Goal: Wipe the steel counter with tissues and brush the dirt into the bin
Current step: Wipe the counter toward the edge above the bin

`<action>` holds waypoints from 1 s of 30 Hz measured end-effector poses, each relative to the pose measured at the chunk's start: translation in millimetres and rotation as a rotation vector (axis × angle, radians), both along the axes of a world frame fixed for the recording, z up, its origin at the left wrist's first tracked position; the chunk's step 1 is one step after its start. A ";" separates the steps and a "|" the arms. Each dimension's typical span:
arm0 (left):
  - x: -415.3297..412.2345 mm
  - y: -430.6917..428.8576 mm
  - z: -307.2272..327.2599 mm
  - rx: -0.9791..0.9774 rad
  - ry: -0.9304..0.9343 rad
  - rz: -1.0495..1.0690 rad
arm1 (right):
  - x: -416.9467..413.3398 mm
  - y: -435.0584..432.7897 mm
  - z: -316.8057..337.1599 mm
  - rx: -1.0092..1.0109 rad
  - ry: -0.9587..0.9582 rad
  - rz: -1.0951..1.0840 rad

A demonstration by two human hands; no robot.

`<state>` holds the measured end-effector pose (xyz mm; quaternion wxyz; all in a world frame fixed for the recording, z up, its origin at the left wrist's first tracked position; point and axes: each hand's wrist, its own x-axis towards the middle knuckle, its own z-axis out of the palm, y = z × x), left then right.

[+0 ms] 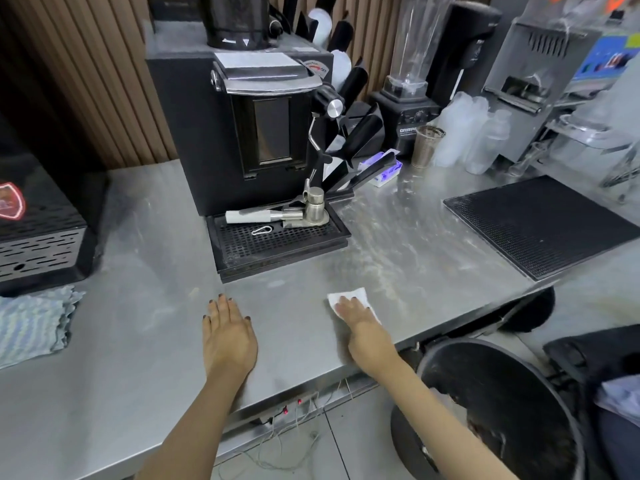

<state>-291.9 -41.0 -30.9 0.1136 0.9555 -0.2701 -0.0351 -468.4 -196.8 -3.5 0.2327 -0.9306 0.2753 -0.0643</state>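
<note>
Right hand (356, 315), grip flat & spread, is pressing tissue (349, 295) on near tabletop (156, 341) edge beside bin (502, 393), left hand (227, 327) resting flat, w/ pale streaks (391, 244) farther right probably needing wiping.

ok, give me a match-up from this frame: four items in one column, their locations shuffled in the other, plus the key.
Things
1. white paper tissue
2. folded blue-and-white woven cloth
3. black ribbed rubber mat
4. round black plastic bin

Places
A. below the steel counter, off its front right edge
B. far right of the counter top
C. pressed flat under the right hand
D. left edge of the counter top

Pairs: 1-C, 2-D, 3-B, 4-A
</note>
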 end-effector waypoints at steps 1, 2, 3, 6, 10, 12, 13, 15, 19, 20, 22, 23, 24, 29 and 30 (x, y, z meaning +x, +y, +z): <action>0.6 -0.4 -0.2 -0.005 -0.008 -0.006 | 2.9 15.9 -5.1 0.018 -0.005 0.086; 1.0 -0.7 -0.3 -0.011 -0.012 -0.010 | 5.2 25.6 -11.9 0.021 -0.011 0.149; 0.3 -0.3 -0.5 -0.012 -0.008 -0.013 | 6.1 28.3 -19.6 0.007 -0.021 0.178; -1.0 2.6 -2.7 -0.008 0.007 -0.011 | 1.0 13.8 -28.2 0.002 -0.031 0.112; -1.4 1.7 2.2 -0.020 0.004 -0.024 | -21.3 -31.1 -21.9 -0.015 -0.019 -0.016; -6.7 0.9 6.4 -0.079 -0.008 -0.060 | -34.7 -61.0 -16.3 -0.005 -0.020 -0.151; -11.6 -1.0 8.3 -0.114 -0.032 -0.088 | -37.7 -72.3 -14.4 -0.012 -0.012 -0.216; -23.2 -13.4 11.0 -0.195 -0.079 -0.135 | -33.7 -77.1 -8.5 -0.042 -0.032 -0.261; -42.3 -75.5 16.2 -0.285 -0.011 -0.168 | -11.5 -40.3 -14.7 -0.055 -0.100 0.115; -46.0 -92.1 17.1 -0.288 0.014 -0.178 | -8.9 -36.0 -22.4 -0.044 -0.088 0.190; -51.1 -118.5 14.5 -0.251 0.049 -0.178 | -7.9 -49.0 -34.0 -0.018 -0.086 0.215; -52.4 -126.3 11.1 -0.203 0.055 -0.165 | -9.6 -63.1 -36.3 -0.013 -0.095 0.193; -53.2 -130.6 7.8 -0.140 0.048 -0.149 | -11.9 -78.8 -38.1 -0.016 -0.104 0.163; -53.8 -137.2 0.8 -0.007 0.002 -0.077 | -25.7 -147.2 -26.3 -0.026 -0.099 -0.130; -53.8 -138.1 0.9 -0.006 -0.005 -0.053 | -22.6 -145.3 -19.5 -0.018 -0.089 -0.144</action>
